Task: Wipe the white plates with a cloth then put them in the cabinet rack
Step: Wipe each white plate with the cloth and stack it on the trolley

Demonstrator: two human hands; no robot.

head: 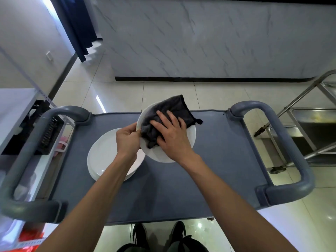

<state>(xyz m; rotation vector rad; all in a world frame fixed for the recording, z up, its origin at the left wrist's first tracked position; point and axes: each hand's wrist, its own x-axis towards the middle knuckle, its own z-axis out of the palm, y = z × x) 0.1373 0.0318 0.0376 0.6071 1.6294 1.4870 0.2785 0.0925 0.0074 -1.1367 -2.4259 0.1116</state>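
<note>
Grey cart top point(218, 151) at frame centre carries a stack of white plates point(101, 157), while the left hand point(127, 140) pinches a raised plate point(189, 137) by its rim and the right hand point(172, 135), fingers spread, presses a dark cloth point(163, 113) onto it, so hard pressure could tip the plate loose.

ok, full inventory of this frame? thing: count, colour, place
held plate: 1, white, lifted and tilted over the cart
cloth: 1, dark grey, on the held plate
plate stack: 1 stack, count unclear, white, on the cart at left
cart: 1, grey-blue, in front of the person
metal trolley: 1, steel, far right
black crate: 1, left of the cart
left hand: grips the held plate's rim
right hand: presses the cloth, fingers spread
</note>
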